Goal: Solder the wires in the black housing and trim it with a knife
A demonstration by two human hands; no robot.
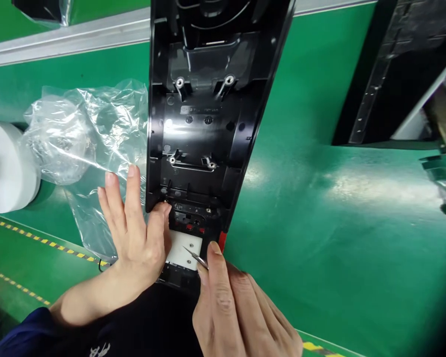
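A long black plastic housing [204,114] lies open side up on the green bench, running away from me. My left hand [136,233] rests against its near left edge, fingers stretched out and thumb pressed on the housing's corner. My right hand [234,307] is closed in a pinch on thin metal tweezers [193,256], whose tip points at a white square pad [184,248] set in the housing's near end. Small red parts [222,240] show beside the pad.
A crumpled clear plastic bag [82,144] lies left of the housing, next to a white roll [5,171]. Yellow-black tape [40,240] marks the bench's near edge. Dark equipment [401,64] stands at the back right, and a metal rail [78,37] runs along the back.
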